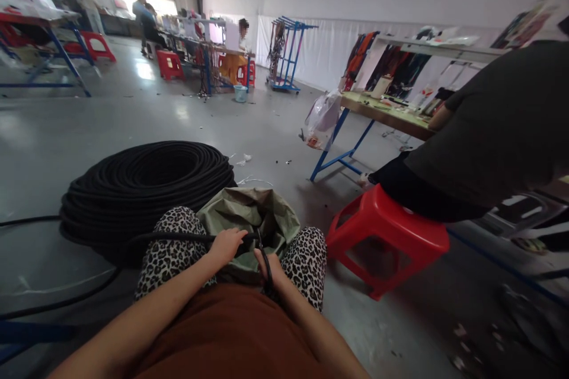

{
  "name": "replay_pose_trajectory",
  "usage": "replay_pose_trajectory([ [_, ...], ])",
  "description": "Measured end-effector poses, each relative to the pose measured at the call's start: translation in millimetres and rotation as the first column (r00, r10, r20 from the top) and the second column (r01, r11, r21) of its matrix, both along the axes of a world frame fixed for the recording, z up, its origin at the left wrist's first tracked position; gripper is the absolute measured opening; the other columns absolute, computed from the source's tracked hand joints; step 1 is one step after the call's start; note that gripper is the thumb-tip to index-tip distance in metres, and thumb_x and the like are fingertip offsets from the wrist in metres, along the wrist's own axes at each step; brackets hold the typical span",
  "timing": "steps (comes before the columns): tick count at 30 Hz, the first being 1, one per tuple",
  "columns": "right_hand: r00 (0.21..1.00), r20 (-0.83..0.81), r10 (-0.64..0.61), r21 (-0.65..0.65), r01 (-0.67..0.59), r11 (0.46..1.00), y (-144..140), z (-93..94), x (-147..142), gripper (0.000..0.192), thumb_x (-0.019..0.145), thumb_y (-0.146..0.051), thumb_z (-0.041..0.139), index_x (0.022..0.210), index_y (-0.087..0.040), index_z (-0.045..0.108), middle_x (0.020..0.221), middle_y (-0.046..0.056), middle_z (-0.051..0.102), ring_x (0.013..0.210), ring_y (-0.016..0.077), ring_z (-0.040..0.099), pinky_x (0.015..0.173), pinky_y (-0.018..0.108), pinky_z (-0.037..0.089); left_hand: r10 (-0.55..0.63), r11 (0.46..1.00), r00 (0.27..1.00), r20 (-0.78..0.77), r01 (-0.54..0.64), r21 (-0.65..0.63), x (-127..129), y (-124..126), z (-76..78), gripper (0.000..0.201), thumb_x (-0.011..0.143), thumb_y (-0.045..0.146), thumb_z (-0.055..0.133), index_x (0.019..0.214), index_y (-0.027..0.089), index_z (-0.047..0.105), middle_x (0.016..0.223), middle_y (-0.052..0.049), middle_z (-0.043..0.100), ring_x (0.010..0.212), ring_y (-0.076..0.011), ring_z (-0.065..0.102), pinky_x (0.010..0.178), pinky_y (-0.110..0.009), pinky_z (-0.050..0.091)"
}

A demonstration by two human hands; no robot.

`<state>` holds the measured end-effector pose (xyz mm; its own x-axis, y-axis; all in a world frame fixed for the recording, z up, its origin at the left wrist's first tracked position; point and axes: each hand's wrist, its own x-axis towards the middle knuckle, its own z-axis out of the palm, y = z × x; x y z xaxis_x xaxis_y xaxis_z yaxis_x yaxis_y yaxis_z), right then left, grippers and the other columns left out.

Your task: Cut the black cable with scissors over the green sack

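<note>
Between my knees is an open green-grey fabric sack. Over its mouth, my left hand is closed around a thick black cord, close to the cord's end. My right hand grips a pair of scissors by the dark handles. The scissor blades point up beside the cord end; whether they touch it I cannot tell. At my left lies a large coil of the same black cord, and one strand runs from that side across my leg to my left hand.
A red plastic stool with a seated co-worker is close on my right, beside a workbench with a plastic bag hanging from it. A blue rack and other work tables stand farther back. Scraps dot the grey floor.
</note>
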<state>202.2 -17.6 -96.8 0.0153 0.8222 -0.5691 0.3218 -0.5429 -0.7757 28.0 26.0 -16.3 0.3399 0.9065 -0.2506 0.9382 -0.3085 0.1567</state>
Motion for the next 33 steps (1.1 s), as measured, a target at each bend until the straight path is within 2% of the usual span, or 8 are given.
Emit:
replay_pose_trajectory([
  [3,1.000,0.021,0.012,-0.037,-0.011,0.999,0.7,-0.4,-1.0,0.061,0.110,-0.045,0.055,0.054,-0.021,0.051,0.048,0.000,0.049,0.040,0.0132,0.049,0.043,0.023,0.039,-0.009,1.000,1.000,-0.016,0.009,-0.029,-0.5,2.5,-2.1,0.040,0.105,0.018,0.054,0.141,0.025,0.070,0.128,-0.012,0.078,0.123,-0.0258,0.073,0.105,-0.035,0.053],
  [9,0.996,0.076,0.050,-0.039,-0.047,0.998,3.8,-4.8,0.2,0.054,0.108,-0.039,0.059,0.058,-0.018,0.056,0.056,0.000,0.054,0.045,0.0117,0.050,0.048,0.023,0.041,0.017,0.998,1.000,-0.015,-0.018,-0.062,-2.4,8.2,-12.0,0.041,0.103,0.019,0.056,0.141,0.026,0.071,0.132,-0.013,0.078,0.123,-0.0261,0.074,0.105,-0.035,0.053],
  [14,0.998,0.047,0.037,-0.042,-0.036,0.998,3.0,-9.2,1.4,0.057,0.106,-0.048,0.063,0.056,-0.020,0.056,0.048,-0.001,0.047,0.040,0.0137,0.049,0.043,0.023,0.039,0.020,0.999,0.999,0.028,-0.019,-0.034,-4.3,7.6,-16.7,0.040,0.102,0.017,0.056,0.137,0.025,0.073,0.124,-0.015,0.080,0.117,-0.0269,0.076,0.101,-0.036,0.054],
  [17,1.000,0.006,0.022,-0.037,-0.022,0.999,2.9,-9.2,2.0,0.056,0.102,-0.047,0.069,0.054,-0.021,0.054,0.044,-0.001,0.046,0.036,0.0134,0.047,0.040,0.023,0.037,0.028,0.999,0.999,0.038,-0.027,-0.026,-4.6,6.7,-15.8,0.038,0.101,0.016,0.057,0.134,0.025,0.075,0.122,-0.014,0.080,0.115,-0.0263,0.076,0.100,-0.036,0.054],
  [20,1.000,-0.015,0.017,-0.086,-0.018,0.996,3.8,-7.5,1.7,0.053,0.103,-0.046,0.068,0.058,-0.020,0.058,0.042,0.000,0.047,0.035,0.0143,0.048,0.038,0.023,0.035,0.033,0.999,0.999,0.031,-0.032,-0.034,-3.8,6.2,-12.5,0.037,0.101,0.017,0.058,0.132,0.026,0.075,0.121,-0.013,0.080,0.114,-0.0253,0.076,0.100,-0.035,0.054],
  [25,0.998,-0.035,-0.047,-0.099,0.043,0.994,4.5,-5.4,0.4,0.050,0.100,-0.047,0.073,0.061,-0.020,0.057,0.043,-0.002,0.046,0.034,0.0131,0.045,0.036,0.022,0.034,0.039,0.998,0.999,-0.004,-0.039,-0.042,-1.9,5.1,-7.7,0.041,0.103,0.017,0.056,0.139,0.026,0.072,0.125,-0.013,0.080,0.119,-0.0241,0.075,0.101,-0.033,0.054],
  [29,0.996,-0.004,-0.087,-0.118,0.085,0.989,5.8,-2.9,1.1,0.052,0.105,-0.046,0.066,0.061,-0.020,0.056,0.046,0.000,0.050,0.034,0.0127,0.046,0.035,0.023,0.036,0.070,0.997,0.997,0.038,-0.069,-0.027,-0.9,4.4,-5.9,0.041,0.103,0.018,0.057,0.140,0.025,0.071,0.128,-0.013,0.079,0.120,-0.0239,0.074,0.102,-0.033,0.054],
  [33,0.984,-0.106,-0.146,-0.158,0.129,0.979,7.2,-1.5,3.3,0.050,0.102,-0.055,0.069,0.068,-0.020,0.060,0.047,-0.001,0.049,0.035,0.0130,0.045,0.034,0.022,0.036,0.085,0.996,0.990,0.113,-0.085,-0.005,-2.6,3.9,-6.5,0.042,0.103,0.018,0.055,0.142,0.022,0.069,0.132,-0.013,0.077,0.121,-0.0239,0.073,0.105,-0.034,0.054],
])
